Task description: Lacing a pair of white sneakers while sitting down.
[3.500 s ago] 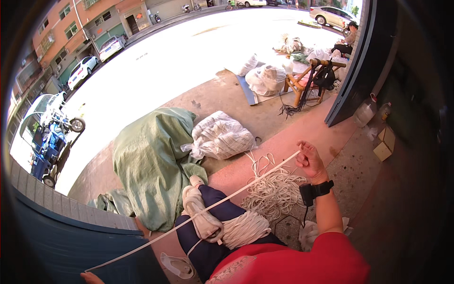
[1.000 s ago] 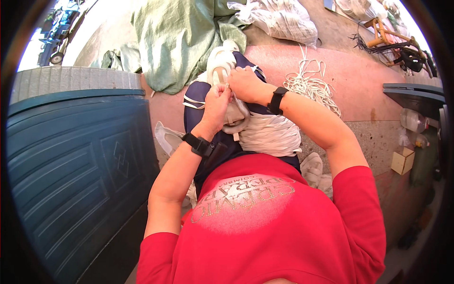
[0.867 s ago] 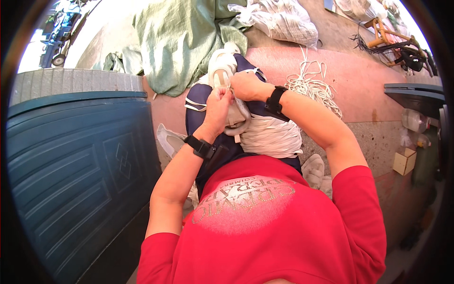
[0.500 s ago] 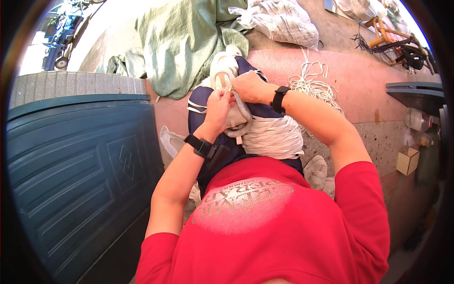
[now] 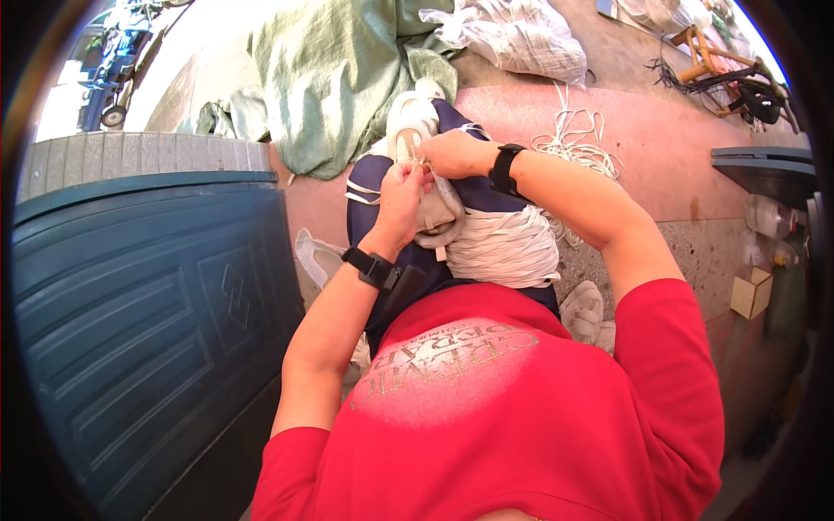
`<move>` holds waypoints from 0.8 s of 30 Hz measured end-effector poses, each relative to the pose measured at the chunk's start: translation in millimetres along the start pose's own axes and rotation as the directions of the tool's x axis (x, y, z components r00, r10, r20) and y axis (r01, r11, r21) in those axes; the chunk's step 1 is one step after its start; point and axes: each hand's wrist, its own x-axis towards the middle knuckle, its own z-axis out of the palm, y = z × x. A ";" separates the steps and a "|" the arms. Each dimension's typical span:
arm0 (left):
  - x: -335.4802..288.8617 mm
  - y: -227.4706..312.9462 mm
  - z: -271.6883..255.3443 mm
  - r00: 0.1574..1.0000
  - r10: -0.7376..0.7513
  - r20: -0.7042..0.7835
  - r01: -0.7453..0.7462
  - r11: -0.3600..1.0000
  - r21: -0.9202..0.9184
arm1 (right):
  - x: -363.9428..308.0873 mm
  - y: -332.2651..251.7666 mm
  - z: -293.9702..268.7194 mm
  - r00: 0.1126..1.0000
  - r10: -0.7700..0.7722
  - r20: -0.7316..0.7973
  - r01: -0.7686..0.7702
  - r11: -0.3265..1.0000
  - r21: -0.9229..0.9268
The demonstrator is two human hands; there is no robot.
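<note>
A pale beige shoe (image 5: 441, 219) lies across my dark-trousered lap, with a white shoe (image 5: 412, 115) just beyond it between my knees. My left hand (image 5: 402, 201) is closed in a pinch at the beige shoe's far end. Beside it, my right hand (image 5: 455, 154) has its fingers curled together, nearly meeting the left; what they pinch is too small to make out. A thick bundle of white laces (image 5: 504, 250) rests on my right thigh. Thin white laces also loop around my left leg.
Loose white laces (image 5: 575, 149) lie tangled on the floor ahead. A green tarp (image 5: 326, 87) and a white plastic sack (image 5: 521, 42) are farther off. A blue panelled door (image 5: 156, 321) stands close on my left. More shoes (image 5: 584, 310) lie by my right hip; a small box (image 5: 750, 293) sits farther right.
My right hand has drawn slightly left and closer to the left hand, its wrist turning a little. The left hand and the shoes stay nearly in place.
</note>
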 end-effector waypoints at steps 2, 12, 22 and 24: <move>0.8 4.2 1.4 1.000 -0.005 -0.014 0.004 1.000 -0.024 | 2.0 2.9 2.7 0.992 0.123 0.025 -0.124 0.989 0.074; 10.7 6.4 9.6 0.990 -0.111 -0.090 0.111 0.994 -0.005 | -10.1 16.6 14.7 0.962 0.105 -0.254 -0.055 0.979 0.196; 6.0 -6.0 5.2 0.999 0.013 -0.044 -0.016 0.998 -0.064 | -9.3 11.5 12.6 0.971 0.077 -0.224 -0.073 0.997 0.028; 5.9 -5.6 1.9 0.999 0.011 -0.032 -0.013 0.999 -0.051 | -5.6 5.9 6.1 0.968 -0.097 -0.232 0.052 0.979 -0.195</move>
